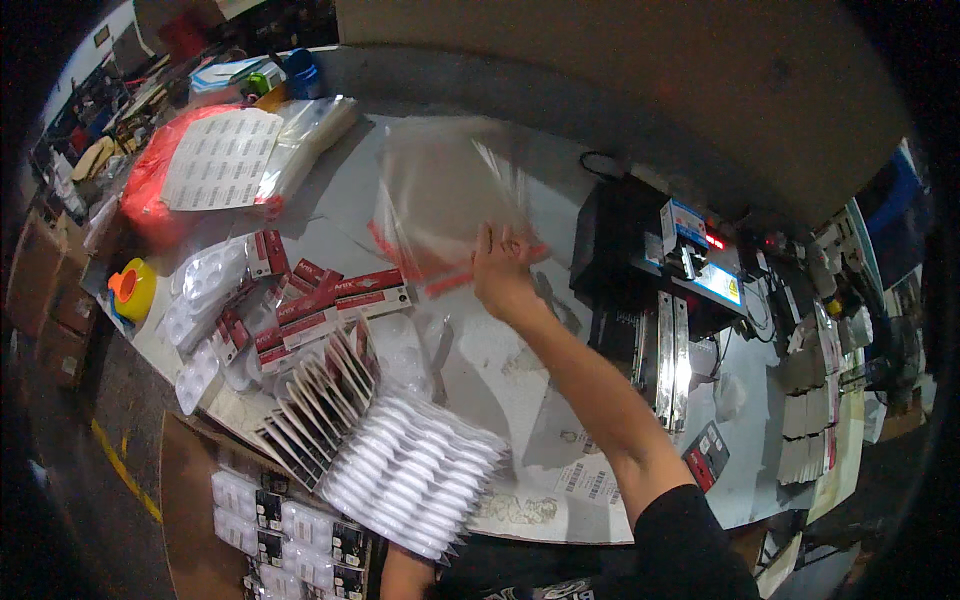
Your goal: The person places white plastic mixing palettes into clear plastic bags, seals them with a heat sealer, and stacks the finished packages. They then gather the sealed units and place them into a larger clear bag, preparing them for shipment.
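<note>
My right hand (505, 272) reaches to the middle of the table, its fingers spread and lying on the near edge of a clear plastic bag stack (450, 190) with a red strip. The bags look slightly blurred. Close to me, a tilted row of white blister packs (415, 465) with dark card backs (325, 405) overhangs the table's front edge. My left forearm (405, 573) runs up beneath these packs, which hide my left hand and its fingers. Left of the bags lie several loose blister packs (208, 275) and red-and-white header cards (335, 305).
A black machine (625, 235) with a metal sealing bar (672, 360) stands on the right. At the back left are a label sheet (225, 158) on red plastic and more clear bags (305, 140). A yellow tape roll (135, 290) lies at the left edge. Below is a carton (190, 510) of packs.
</note>
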The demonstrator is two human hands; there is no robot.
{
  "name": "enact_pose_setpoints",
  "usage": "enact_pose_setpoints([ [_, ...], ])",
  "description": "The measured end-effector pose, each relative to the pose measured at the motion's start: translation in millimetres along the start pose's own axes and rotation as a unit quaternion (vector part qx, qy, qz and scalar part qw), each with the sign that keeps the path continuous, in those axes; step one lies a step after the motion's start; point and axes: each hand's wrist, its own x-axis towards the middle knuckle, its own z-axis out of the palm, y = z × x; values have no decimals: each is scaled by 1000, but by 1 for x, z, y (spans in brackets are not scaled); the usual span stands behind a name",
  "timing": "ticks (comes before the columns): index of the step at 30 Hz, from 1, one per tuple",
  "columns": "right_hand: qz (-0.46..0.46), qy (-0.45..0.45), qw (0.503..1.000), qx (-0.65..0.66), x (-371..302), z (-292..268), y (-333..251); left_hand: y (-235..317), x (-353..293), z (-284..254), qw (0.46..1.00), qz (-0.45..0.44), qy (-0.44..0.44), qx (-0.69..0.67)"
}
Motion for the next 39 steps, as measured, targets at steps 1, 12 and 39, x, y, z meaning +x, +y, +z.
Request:
enact_pose_setpoints([
  [1,-8,79,997,-10,1,11,4,0,-3,0,1000,-6,2,-5],
  [12,-3,50,996,-73,-175,7,-29,6,21,13,999,19,-44,-7],
  [39,-127,-73,969,200,-231,-45,6,52,-78,35,980,172,-57,79],
])
